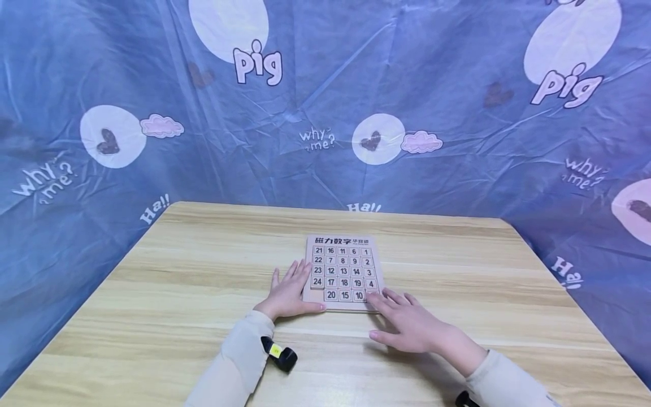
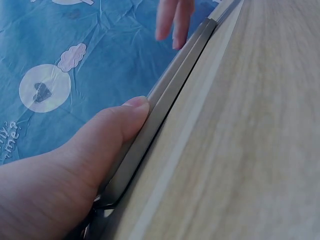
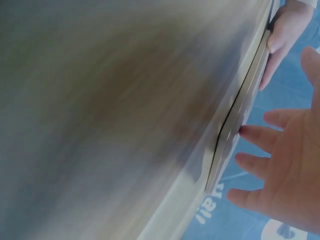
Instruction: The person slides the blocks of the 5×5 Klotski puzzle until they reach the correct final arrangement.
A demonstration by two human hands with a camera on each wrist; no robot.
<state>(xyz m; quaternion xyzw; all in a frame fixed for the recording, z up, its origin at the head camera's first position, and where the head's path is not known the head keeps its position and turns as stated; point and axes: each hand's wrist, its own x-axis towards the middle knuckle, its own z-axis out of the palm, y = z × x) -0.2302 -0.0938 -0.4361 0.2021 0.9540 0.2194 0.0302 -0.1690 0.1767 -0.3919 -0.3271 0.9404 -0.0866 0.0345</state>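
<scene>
A wooden sliding number puzzle (image 1: 343,305) lies flat on the table, with several numbered tiles under printed Chinese characters. A bare slot (image 1: 316,295) shows at its lower left corner, below tile 24 and left of tile 20 (image 1: 331,295). My left hand (image 1: 289,297) rests at the board's left side, fingers stretched along that edge and thumb on the front edge, as the left wrist view also shows. My right hand (image 1: 409,323) has spread fingers, one fingertip touching the tile at the lower right corner, right of tile 10 (image 1: 359,295). That tile's number is hidden.
The light wood-grain table (image 1: 203,254) extends on all sides of the puzzle. A blue printed cloth (image 1: 325,73) hangs behind it and at both sides. A black wrist strap with camera (image 1: 280,354) sits on my left sleeve.
</scene>
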